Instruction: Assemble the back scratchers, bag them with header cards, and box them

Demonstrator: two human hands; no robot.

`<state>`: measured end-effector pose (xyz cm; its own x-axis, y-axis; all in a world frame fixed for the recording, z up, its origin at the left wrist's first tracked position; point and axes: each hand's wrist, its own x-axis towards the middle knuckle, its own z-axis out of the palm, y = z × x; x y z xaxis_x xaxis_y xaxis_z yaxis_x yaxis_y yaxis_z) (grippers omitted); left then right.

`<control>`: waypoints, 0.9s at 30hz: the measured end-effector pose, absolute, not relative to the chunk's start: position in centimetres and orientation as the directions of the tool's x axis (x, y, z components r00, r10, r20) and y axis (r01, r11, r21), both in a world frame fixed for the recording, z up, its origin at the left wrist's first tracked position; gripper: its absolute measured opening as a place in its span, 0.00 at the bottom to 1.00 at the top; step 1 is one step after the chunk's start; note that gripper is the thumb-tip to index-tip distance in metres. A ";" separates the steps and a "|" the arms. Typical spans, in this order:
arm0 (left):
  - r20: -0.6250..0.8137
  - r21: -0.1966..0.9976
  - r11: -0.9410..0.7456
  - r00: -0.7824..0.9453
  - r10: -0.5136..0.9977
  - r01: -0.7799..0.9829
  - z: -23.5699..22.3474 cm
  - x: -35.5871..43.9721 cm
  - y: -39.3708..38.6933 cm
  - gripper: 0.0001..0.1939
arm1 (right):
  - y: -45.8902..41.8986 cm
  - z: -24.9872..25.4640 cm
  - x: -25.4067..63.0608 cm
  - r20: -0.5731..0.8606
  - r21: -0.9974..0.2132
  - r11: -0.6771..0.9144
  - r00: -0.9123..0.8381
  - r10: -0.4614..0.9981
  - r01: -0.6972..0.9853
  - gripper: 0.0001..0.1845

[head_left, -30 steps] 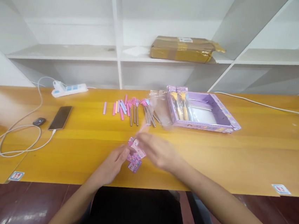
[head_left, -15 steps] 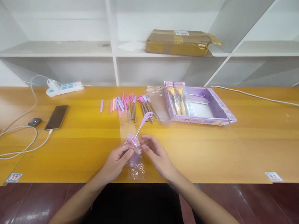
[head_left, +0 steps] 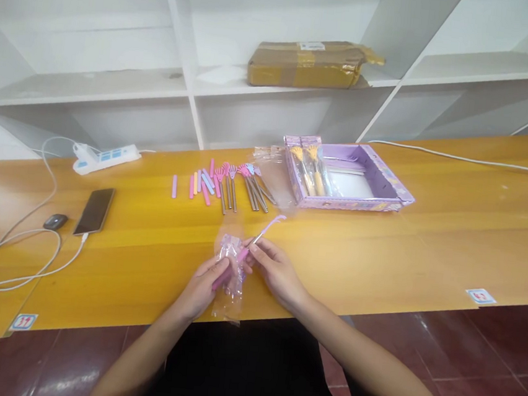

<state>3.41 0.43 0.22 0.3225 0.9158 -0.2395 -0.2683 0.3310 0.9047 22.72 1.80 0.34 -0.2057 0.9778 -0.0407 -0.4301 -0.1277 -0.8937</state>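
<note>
My left hand pinches a clear plastic sleeve with pink print near the table's front edge. My right hand grips the thin metal shaft of a pink-handled scratcher, whose small pink claw end points up and to the right, out of the sleeve. Its pink handle still lies inside the sleeve. Both hands are closed around these pieces and almost touch each other.
A row of pink and purple sticks and scratchers lies farther back. A purple box holds two yellow scratchers. At the left lie a phone, a mouse, white cable and a power strip. A brown parcel rests on the shelf.
The scratcher has slid farther out of the sleeve, its claw end now tilted to the right. The view has shifted slightly up and to the right.
</note>
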 end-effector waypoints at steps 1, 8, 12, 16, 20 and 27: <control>-0.250 0.891 0.336 0.288 0.924 -0.306 0.5 3.6 0.4 0.23 | 1.8 0.3 22.8 -0.052 -0.889 -0.134 -0.196 0.979 -0.438 0.21; -0.235 0.896 0.328 0.306 0.923 -0.301 0.6 3.7 0.5 0.24 | 1.8 0.5 23.1 -0.066 -0.870 -0.142 -0.175 0.982 -0.472 0.22; -0.221 0.926 0.317 0.389 0.895 -0.204 0.0 3.6 0.4 0.27 | 1.7 0.4 23.2 -0.075 -0.873 -0.144 -0.163 0.984 -0.466 0.21; -0.193 0.957 0.260 0.387 0.902 -0.128 0.2 3.6 0.3 0.27 | 1.6 0.5 23.1 -0.083 -0.875 -0.149 -0.160 0.984 -0.461 0.22; -0.175 0.984 0.146 0.392 0.903 0.101 1.6 2.4 0.3 0.25 | 1.5 1.0 23.2 -0.100 -0.886 -0.181 -0.204 0.974 -0.428 0.23; -0.075 0.859 -0.142 0.396 0.915 0.492 4.8 -4.4 1.8 0.22 | 2.3 2.7 25.6 -0.063 -0.862 -0.040 0.030 0.998 -0.505 0.20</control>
<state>-4.39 1.79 4.76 0.3958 0.9152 -0.0755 0.4920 -0.1419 0.8590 25.65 2.30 2.68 0.0296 0.9975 -0.0634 -0.5054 -0.0397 -0.8620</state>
